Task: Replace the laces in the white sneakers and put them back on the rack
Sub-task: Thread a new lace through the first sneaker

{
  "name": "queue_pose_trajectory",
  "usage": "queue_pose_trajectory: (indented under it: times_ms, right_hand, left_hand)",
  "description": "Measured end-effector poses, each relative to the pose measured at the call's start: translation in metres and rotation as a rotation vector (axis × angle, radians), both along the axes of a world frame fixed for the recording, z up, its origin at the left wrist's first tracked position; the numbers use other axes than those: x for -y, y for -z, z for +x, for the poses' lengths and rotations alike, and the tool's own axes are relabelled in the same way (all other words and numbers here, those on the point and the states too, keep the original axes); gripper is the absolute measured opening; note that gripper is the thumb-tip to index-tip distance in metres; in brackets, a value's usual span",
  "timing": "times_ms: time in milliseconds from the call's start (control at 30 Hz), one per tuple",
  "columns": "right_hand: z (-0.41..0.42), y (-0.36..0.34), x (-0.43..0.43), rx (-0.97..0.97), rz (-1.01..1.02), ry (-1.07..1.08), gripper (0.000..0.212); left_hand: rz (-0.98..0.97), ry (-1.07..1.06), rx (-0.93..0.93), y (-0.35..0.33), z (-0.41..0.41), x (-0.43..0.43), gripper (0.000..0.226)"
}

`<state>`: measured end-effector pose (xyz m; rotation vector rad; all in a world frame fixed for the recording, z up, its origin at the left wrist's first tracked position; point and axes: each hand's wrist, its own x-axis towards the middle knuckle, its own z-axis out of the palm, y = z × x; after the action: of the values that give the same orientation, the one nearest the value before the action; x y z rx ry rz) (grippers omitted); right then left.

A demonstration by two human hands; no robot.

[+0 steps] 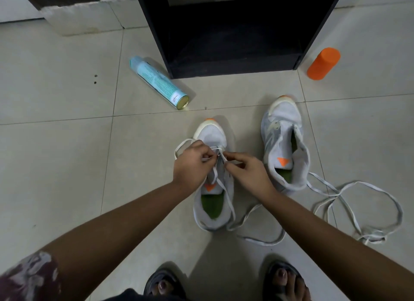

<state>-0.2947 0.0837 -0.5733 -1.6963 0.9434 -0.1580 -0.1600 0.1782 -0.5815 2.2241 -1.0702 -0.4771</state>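
**Lace at the front eyelets, both hands on it**

While the sandalled feet (165, 285) stand at the near edge of the tiled floor (67, 166), both forearms reach forward to the left sneaker (212, 177). Its long axis runs straight away from the person, toe toward the rack (235, 31). The left hand (190, 164) and right hand (248, 173) meet over the front eyelets, fingers of each pinched on the white lace (215, 173), whose slack trails back past the heel. Threading looks barely begun, so the next eyelets lie nearer the person than the fingers. Just right stands the second sneaker (284, 141), unlaced, a loose lace (358, 202) tangled beside it. Farther off lie a spray can (156, 81) and an orange bottle (323, 63). The rack's lowest shelf appears to hold nothing.
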Motion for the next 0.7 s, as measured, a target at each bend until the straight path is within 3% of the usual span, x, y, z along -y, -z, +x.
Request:
queue_pose_trajectory:
  times_ms: [133,500,700]
  right_hand:
    - [0.001,0.007,-0.001,0.058,0.059,0.045,0.029]
    - [0.007,0.009,-0.011,0.109,0.108,0.143,0.024]
    - [0.008,0.013,-0.011,0.095,0.21,0.144,0.02]
  left_hand:
    - [-0.031,0.054,0.022,0.006,-0.002,-0.002,0.011]
    - [-0.243,-0.155,-0.21,0.021,-0.008,-0.013,0.017]
    - [-0.217,-0.159,-0.191,0.023,-0.009,-0.012,0.016]
